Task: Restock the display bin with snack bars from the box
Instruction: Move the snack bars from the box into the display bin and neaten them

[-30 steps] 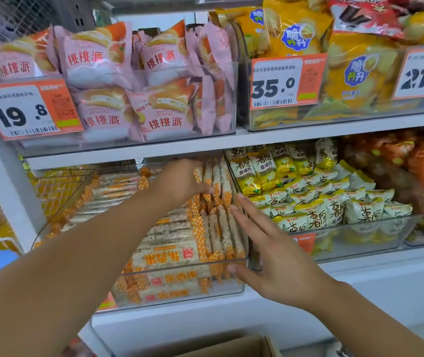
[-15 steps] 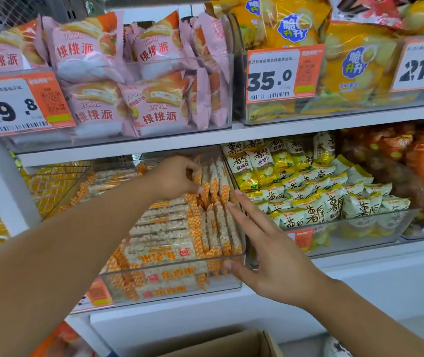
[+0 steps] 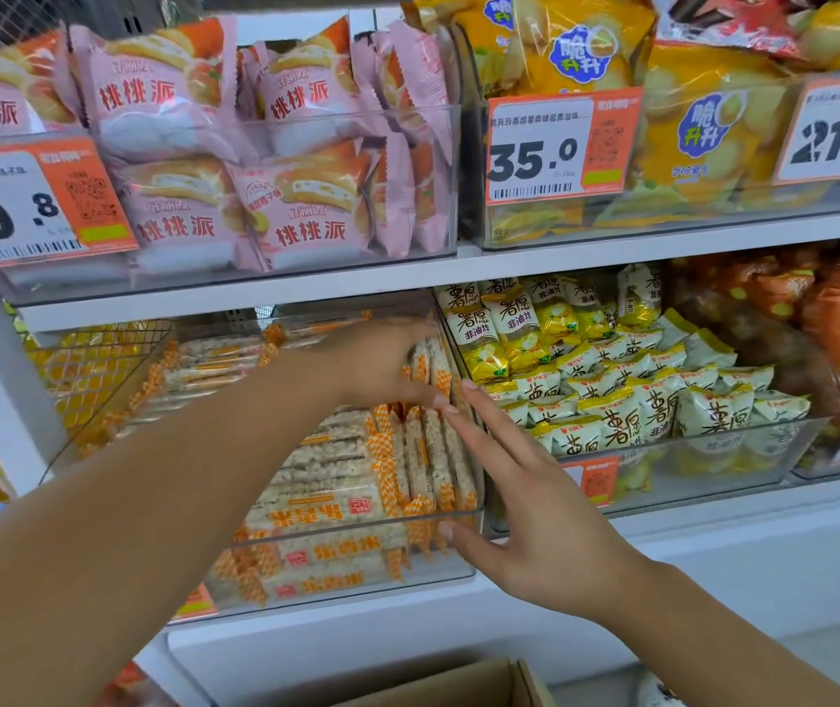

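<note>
Head view. Clear display bin on the lower shelf, packed with orange-and-white snack bars; some lie flat at the front, others stand on edge along the bin's right wall. Left hand reaches in over the bin, fingers curled around the tops of the upright bars. Right hand is spread flat, fingers straight, at the bin's right front corner, thumb touching the front wall. Cardboard box sits below, near the bottom edge, apart from both hands.
</note>
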